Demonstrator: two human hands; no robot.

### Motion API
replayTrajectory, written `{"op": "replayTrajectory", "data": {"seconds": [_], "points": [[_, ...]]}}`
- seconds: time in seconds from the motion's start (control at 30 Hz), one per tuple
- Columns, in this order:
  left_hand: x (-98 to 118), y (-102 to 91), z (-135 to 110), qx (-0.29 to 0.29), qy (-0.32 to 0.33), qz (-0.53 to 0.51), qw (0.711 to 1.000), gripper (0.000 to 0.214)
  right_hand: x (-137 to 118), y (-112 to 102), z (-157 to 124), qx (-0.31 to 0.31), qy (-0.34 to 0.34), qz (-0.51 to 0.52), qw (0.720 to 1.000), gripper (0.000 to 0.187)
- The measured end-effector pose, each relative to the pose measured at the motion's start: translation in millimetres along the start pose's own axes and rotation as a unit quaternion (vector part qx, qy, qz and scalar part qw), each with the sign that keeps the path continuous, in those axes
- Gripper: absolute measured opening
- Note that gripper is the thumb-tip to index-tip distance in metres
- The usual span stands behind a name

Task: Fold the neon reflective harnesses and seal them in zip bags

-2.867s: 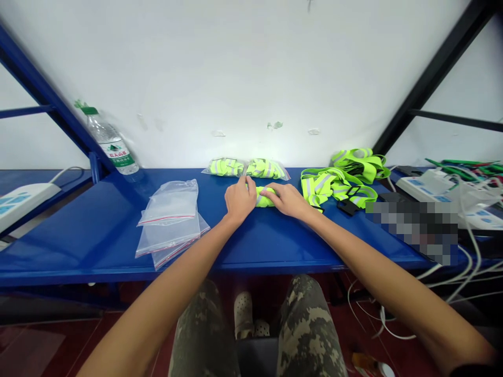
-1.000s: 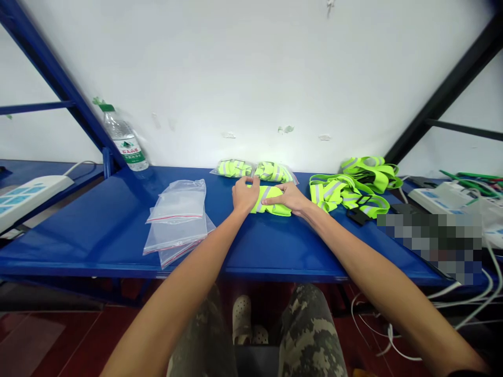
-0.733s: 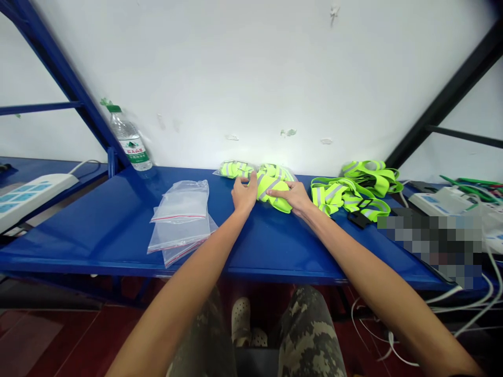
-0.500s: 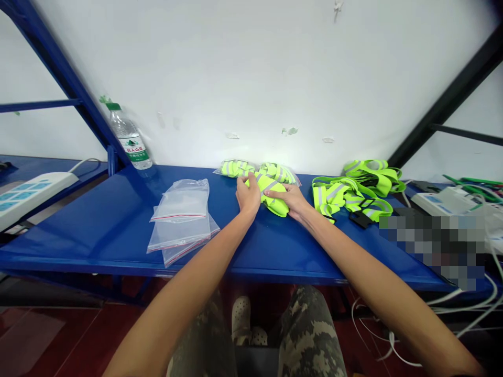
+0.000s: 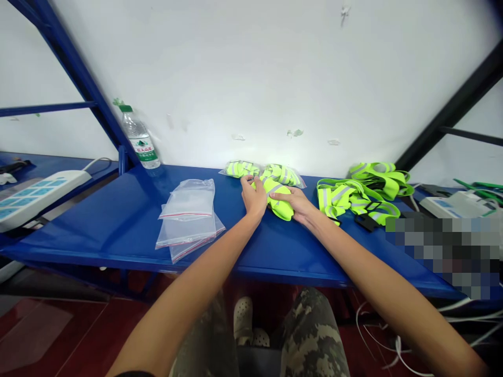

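A folded neon-yellow reflective strap (image 5: pixel 280 201) with grey stripes lies on the blue shelf (image 5: pixel 118 230), pressed between both hands. My left hand (image 5: pixel 253 196) curls its fingers over the strap's left end. Gripping the right side is my right hand (image 5: pixel 297 202), with its thumb laid across the top. Just behind them, against the wall, sit two bagged straps (image 5: pixel 262 173). To the right lies a loose pile of straps (image 5: pixel 359 191).
A stack of empty zip bags (image 5: pixel 188 217) lies left of my hands. A water bottle (image 5: pixel 140 139) stands by the blue upright. Power strips sit at the far left (image 5: pixel 35 191) and far right (image 5: pixel 459 204), with white cables hanging at the right.
The strap went from lying flat under my hands to being bunched up and folded between them. My hands have come closer together, and the view has shifted a little.
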State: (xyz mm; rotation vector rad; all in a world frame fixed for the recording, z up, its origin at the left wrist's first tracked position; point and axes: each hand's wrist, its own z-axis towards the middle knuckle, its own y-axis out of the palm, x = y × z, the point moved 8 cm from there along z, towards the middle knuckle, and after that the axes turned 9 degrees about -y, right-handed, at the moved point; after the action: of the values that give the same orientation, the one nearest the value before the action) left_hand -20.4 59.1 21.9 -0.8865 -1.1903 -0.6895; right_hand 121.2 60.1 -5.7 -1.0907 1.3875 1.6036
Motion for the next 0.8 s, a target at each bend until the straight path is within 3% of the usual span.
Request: {"op": "replayTrajectory", "data": {"seconds": [0.27,0.43,0.57,0.7,0.8], "points": [[13.5,-19.5,-7.0,0.034,0.066,0.075,0.994,0.025,5.7,10.4,0.9,0.01,-0.031,-0.066,0.997,0.047],[38.4,-48.4,-9.8,0.029,0.165,0.227,0.959,0.045,13.5,38.0,2.0,-0.002,-0.035,-0.104,0.994,0.045],[55.8,-82.6,5.6,-0.061,0.178,0.378,0.907,0.049,22.7,60.4,0.8,-0.026,-0.024,-0.121,0.992,0.046],[43.1,-118.9,17.9,-0.226,0.058,0.526,0.818,0.079,28.8,70.4,-2.4,-0.04,-0.019,-0.133,0.99,0.046],[34.0,-133.6,17.3,-0.27,0.01,0.559,0.784,0.08,30.2,68.7,-3.6,-0.028,-0.012,-0.135,0.99,0.048]]}}
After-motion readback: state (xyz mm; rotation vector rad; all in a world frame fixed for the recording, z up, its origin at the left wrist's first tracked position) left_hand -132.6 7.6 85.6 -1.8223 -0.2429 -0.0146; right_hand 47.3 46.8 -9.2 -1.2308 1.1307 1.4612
